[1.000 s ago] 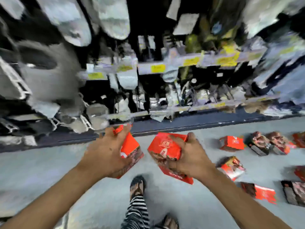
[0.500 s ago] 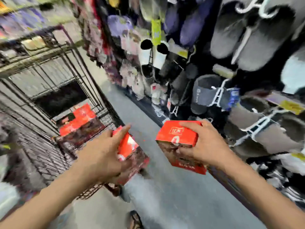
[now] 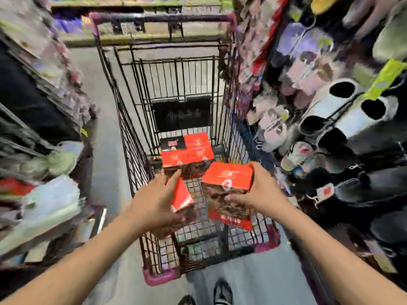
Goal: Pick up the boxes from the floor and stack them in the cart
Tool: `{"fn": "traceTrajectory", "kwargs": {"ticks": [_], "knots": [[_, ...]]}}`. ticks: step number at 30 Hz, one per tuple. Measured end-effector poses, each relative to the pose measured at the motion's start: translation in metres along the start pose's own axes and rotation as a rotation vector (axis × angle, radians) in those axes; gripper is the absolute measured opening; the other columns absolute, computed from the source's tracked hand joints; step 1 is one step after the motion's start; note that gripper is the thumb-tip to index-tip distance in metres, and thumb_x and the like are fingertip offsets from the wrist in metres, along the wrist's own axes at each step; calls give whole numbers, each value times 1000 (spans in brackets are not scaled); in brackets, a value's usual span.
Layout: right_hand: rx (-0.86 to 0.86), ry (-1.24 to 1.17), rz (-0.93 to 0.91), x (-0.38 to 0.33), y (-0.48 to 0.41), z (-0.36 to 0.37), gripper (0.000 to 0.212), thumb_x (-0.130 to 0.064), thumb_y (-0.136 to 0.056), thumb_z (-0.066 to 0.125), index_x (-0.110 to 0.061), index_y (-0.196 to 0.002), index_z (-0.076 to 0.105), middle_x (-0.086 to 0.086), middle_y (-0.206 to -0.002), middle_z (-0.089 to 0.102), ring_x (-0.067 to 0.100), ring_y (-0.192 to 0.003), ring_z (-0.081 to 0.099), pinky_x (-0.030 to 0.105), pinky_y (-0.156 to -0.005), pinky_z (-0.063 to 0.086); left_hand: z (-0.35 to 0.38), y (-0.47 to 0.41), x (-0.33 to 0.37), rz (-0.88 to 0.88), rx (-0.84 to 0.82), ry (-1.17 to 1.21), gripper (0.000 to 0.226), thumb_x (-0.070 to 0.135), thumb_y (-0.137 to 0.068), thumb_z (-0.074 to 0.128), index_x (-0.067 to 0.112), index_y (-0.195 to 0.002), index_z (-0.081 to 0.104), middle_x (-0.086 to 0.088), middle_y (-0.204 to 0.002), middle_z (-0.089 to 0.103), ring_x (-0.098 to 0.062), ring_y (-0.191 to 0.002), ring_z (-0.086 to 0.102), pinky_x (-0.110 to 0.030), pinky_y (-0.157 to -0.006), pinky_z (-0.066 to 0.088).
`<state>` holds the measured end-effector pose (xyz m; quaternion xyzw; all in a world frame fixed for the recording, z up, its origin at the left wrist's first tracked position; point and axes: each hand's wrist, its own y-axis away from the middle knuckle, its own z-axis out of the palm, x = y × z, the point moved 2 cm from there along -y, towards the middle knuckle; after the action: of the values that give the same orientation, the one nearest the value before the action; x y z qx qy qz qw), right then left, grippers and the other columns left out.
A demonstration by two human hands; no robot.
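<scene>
1. Your left hand grips the left box, with fingers and thumb curled round it. This red box is tilted and held in the air over the near half of the cart.
2. Your right hand is clamped on the right box, thumb at its upper far corner and fingers on its near face. The box is close to upright, red top face up, and hangs over the right side of the basket.
3. Neither held box touches the wire floor or the other one; a gap shows between them.
4. The stacked boxes sit at the far end of the basket, just below the dark panel. Blur prevents an exact count, but more than one is present.
5. Status, as a judgement: the task is partly complete. Some boxes are loaded, and two are carried to the cart but not yet placed.
6. The stretch of floor holding unloaded boxes is out of view. You cannot tell how many are left to collect.
7. The likely next step is to lower both boxes against or onto the stack, faces squared so that the pile stays level.
</scene>
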<state>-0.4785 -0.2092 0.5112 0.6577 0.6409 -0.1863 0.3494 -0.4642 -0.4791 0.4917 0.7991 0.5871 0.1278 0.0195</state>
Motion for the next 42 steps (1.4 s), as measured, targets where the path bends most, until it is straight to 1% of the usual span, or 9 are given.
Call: {"fn": "traceTrajectory", "kwargs": {"ticks": [2, 7, 13, 19, 23, 27, 29, 35, 42], "knots": [[-48, 11, 17, 14, -22, 29, 92, -41, -49, 93, -21, -123, 41, -3, -117, 50, 12, -108, 51, 24, -94, 43, 22, -13, -12, -21, -25, 43, 118, 76, -61, 56, 22, -152, 1, -2, -115, 50, -22, -101, 52, -34, -83, 45], [-35, 69, 93, 55, -75, 94, 110, -29, -52, 94, -23, -142, 31, 16, -146, 20, 26, -131, 36, 31, -110, 31, 79, -54, -38, -156, -1, 76, 119, 86, -65, 48, 21, -151, -3, -5, -123, 46, -23, -107, 48, -40, -92, 44], [-89, 23, 121, 109, -136, 131, 108, -24, -54, 93, -32, -140, 29, 13, -131, 36, 29, -123, 41, 42, -104, 41, 139, -109, -56, -207, -18, -12, 107, 80, -72, 50, 25, -150, 2, -8, -129, 44, -28, -115, 46, -41, -95, 39], [-278, -97, 118, 131, -185, 147, 106, -16, -51, 94, -35, -135, 33, 3, -123, 43, 18, -110, 48, 24, -89, 46, 162, -153, -62, -138, -33, -52, 104, 58, -73, 67, 26, -153, 7, -18, -138, 39, -35, -122, 41, -42, -100, 33], [-329, -124, 67, 137, -202, 151, 99, -15, -51, 93, -46, -121, 30, -14, -113, 40, 21, -117, 46, 38, -97, 44, 176, -164, -64, -25, -22, -38, 91, 52, -71, 74, 33, -147, 28, -29, -153, 19, -47, -137, 28, -54, -113, 19], [-315, -349, 150, 143, -204, 159, 106, -19, -50, 95, -45, -127, 27, -4, -127, 48, 11, -116, 51, 22, -97, 45, 193, -157, -66, -219, -60, 51, 90, 82, -73, 37, 49, -145, -5, -16, -158, -14, -38, -146, 2, -60, -115, 11], [-271, -416, 274, 146, -200, 162, 122, -28, -52, 94, -43, -143, 13, 2, -140, 42, 21, -127, 46, 38, -105, 42, 196, -151, -69, -388, -49, 190, 97, 90, -66, 28, 51, -144, -14, -13, -156, -24, -38, -145, -5, -60, -113, 10], [-220, -281, 185, 133, -205, 161, 122, -47, -46, 91, -72, -131, 7, -3, -151, 31, 14, -134, 37, 34, -110, 31, 195, -152, -84, -420, -124, 513, 137, 63, -49, 82, 58, -137, -23, 8, -143, -49, -43, -142, 16, -58, -109, 30], [-158, -202, 148, 126, -228, 167, 129, -43, -50, 92, -63, -139, 2, 2, -154, 22, 21, -140, 28, 35, -110, 27, 193, -163, -82, -387, 8, 631, 137, 51, -56, 85, 53, -139, -24, 8, -146, -44, -26, -144, 19, -47, -112, 32]]}}
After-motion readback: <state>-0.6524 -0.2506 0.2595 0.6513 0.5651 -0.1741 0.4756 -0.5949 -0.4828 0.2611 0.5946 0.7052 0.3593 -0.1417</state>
